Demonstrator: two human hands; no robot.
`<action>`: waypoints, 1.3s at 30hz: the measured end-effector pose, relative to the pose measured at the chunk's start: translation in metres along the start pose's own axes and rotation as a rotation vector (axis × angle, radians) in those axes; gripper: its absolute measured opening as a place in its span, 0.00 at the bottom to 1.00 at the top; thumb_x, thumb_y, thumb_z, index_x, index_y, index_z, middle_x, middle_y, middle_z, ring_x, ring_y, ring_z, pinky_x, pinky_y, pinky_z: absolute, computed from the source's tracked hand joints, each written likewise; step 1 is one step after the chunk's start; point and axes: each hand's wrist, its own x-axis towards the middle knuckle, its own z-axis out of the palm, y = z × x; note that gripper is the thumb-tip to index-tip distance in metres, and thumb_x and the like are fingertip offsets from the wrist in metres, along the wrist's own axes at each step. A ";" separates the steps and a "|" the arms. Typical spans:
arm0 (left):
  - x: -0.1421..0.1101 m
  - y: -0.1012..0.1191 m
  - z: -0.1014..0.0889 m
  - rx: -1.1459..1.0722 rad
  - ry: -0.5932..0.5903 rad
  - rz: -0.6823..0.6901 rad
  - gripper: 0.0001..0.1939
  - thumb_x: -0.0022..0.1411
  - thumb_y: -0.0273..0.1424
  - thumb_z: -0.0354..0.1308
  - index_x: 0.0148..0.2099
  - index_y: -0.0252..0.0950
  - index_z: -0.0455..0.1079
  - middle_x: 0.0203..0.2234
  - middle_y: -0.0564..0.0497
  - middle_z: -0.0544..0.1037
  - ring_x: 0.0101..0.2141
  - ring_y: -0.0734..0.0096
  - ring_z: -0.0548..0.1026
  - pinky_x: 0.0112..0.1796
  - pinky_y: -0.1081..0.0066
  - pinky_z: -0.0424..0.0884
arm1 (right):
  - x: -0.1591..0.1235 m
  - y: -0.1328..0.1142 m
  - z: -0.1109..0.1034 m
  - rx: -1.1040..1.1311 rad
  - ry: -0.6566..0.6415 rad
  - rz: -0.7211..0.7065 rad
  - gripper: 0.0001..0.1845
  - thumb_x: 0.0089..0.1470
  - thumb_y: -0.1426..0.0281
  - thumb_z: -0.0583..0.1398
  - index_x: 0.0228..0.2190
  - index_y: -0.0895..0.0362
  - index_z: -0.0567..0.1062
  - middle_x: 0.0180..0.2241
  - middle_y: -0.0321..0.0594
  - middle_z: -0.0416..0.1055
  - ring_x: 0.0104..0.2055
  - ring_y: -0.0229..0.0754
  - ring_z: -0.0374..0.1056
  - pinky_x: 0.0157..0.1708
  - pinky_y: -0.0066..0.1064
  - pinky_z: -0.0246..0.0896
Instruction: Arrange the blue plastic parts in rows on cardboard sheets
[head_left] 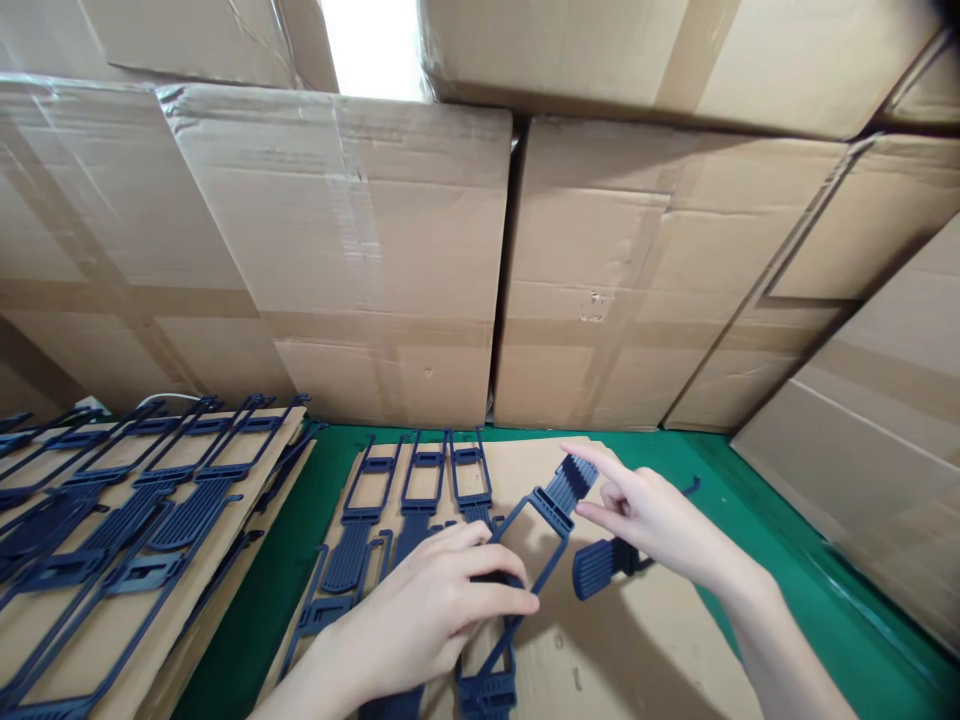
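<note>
A dark blue plastic frame (551,508) with a ribbed, paddle-like end is held tilted above a cardboard sheet. My left hand (442,600) is closed on its long side bar, thumb and fingers pinching it. At the ribbed end, my right hand (645,510) grips with index finger on the far edge and thumb on the near one. A second dark blue ribbed piece (592,570) sticks out below my right palm; whether the curled fingers hold it is hidden. Similar frames (427,475) lie in a row beyond and beneath my left hand.
On the left, a stack of cardboard sheets (289,455) carries several more dark blue frames (195,510). The cardboard sheet (645,670) before me lies on a green surface (795,590). Large taped cardboard boxes (390,260) form a wall behind and along the right.
</note>
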 end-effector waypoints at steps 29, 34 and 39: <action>0.013 -0.029 0.012 -1.277 0.656 -0.632 0.17 0.55 0.35 0.64 0.45 0.31 0.72 0.37 0.44 0.78 0.36 0.68 0.77 0.42 0.69 0.73 | -0.004 0.003 -0.004 -0.108 0.329 0.042 0.24 0.52 0.55 0.60 0.47 0.52 0.67 0.17 0.29 0.62 0.20 0.35 0.59 0.25 0.26 0.54; 0.014 -0.030 0.015 -1.422 0.588 -0.623 0.17 0.57 0.34 0.62 0.46 0.29 0.70 0.40 0.41 0.77 0.39 0.62 0.77 0.42 0.63 0.74 | -0.001 -0.002 0.000 -0.094 0.390 0.070 0.23 0.52 0.55 0.59 0.46 0.54 0.68 0.16 0.29 0.60 0.20 0.34 0.57 0.26 0.26 0.54; 0.016 -0.023 0.012 -1.391 0.531 -0.642 0.16 0.56 0.31 0.63 0.44 0.25 0.69 0.39 0.37 0.77 0.32 0.65 0.78 0.34 0.69 0.76 | 0.001 -0.006 0.004 -0.063 0.350 0.081 0.24 0.53 0.54 0.58 0.47 0.54 0.68 0.16 0.29 0.59 0.20 0.34 0.56 0.26 0.26 0.54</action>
